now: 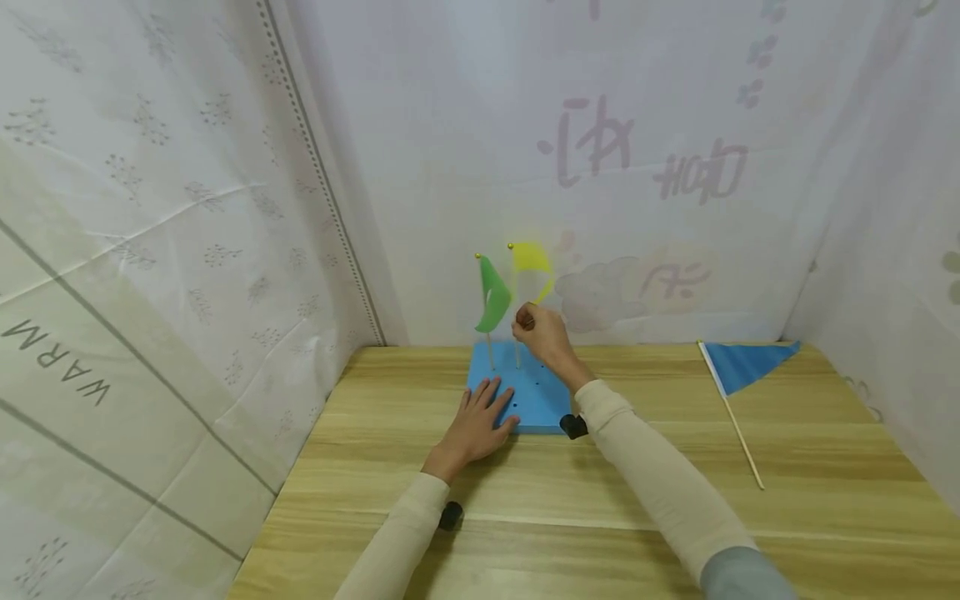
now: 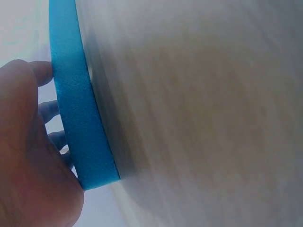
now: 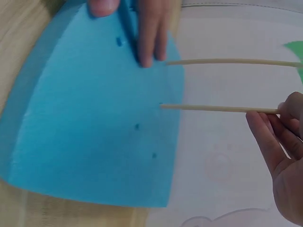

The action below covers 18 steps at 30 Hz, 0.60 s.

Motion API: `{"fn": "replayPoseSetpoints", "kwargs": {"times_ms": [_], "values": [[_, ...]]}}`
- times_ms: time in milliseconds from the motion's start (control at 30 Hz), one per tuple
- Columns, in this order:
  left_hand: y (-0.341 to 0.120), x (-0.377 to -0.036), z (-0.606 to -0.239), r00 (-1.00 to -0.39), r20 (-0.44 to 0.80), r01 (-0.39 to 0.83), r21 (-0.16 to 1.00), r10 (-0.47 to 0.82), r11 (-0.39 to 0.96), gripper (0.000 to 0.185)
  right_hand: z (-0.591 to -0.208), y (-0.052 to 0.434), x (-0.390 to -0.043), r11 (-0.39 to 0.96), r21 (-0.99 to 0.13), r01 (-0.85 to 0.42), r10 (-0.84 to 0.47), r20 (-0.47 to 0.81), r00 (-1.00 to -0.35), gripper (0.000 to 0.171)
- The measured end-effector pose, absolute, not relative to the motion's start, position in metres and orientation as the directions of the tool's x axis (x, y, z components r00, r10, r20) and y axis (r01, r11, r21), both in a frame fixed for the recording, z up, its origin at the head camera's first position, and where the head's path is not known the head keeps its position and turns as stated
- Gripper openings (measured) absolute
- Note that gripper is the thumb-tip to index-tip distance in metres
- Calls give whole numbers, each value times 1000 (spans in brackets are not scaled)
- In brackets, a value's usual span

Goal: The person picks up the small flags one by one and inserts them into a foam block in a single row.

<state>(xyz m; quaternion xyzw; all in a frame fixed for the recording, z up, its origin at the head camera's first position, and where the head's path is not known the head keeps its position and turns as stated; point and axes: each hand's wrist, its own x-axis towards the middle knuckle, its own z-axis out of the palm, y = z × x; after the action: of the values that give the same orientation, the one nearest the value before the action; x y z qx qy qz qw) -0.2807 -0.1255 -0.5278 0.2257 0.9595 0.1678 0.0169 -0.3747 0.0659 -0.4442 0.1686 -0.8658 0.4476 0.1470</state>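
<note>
A blue foam board with several small holes lies on the table. My left hand rests on its left part, fingers spread and straight; the left wrist view shows the hand at the board's edge. Upright in the board stands a green flag on a thin wooden stick. Beside it, my right hand pinches the stick of a yellow flag. In the right wrist view that stick meets the board at a hole, with the right hand gripping it higher up.
A blue triangular flag on a stick lies at the right of the wooden table. Printed curtains hang behind the table and along both sides. Each wrist carries a black camera.
</note>
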Motion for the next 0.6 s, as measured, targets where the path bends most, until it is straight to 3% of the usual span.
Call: {"fn": "replayPoseSetpoints", "kwargs": {"times_ms": [600], "values": [[-126,-279,-526,-899,49,424,351,436,835,63,-449,74,-373,590,-708,-388,-136,387,-912,12]]}}
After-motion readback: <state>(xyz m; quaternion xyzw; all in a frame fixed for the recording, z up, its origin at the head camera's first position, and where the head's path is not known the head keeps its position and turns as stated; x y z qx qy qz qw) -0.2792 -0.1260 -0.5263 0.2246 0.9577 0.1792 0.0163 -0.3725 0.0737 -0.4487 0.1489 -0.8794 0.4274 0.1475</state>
